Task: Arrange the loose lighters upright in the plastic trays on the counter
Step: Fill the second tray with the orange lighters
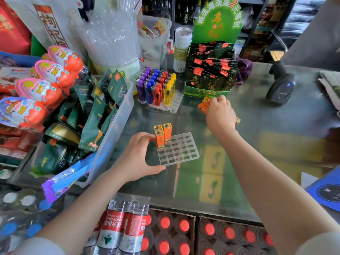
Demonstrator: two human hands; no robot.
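Note:
A clear plastic grid tray [181,151] lies on the glass counter at centre. Three orange-and-gold lighters [162,134] stand upright in its far left corner. My left hand [138,155] holds the tray's left side, thumb at the near corner and fingers by the standing lighters. My right hand [220,115] reaches over a pile of loose orange lighters [203,105] further back on the right, fingers curled down onto them; what it grips is hidden. A second tray [173,105] at the back holds purple, blue, red and yellow lighters [156,85] upright.
A clear bin [117,126] of green snack packs stands left of the tray. A green display box [207,92] of dark sachets sits behind the loose lighters. A barcode scanner [281,87] stands far right. Bottled drinks lie below the counter's front edge.

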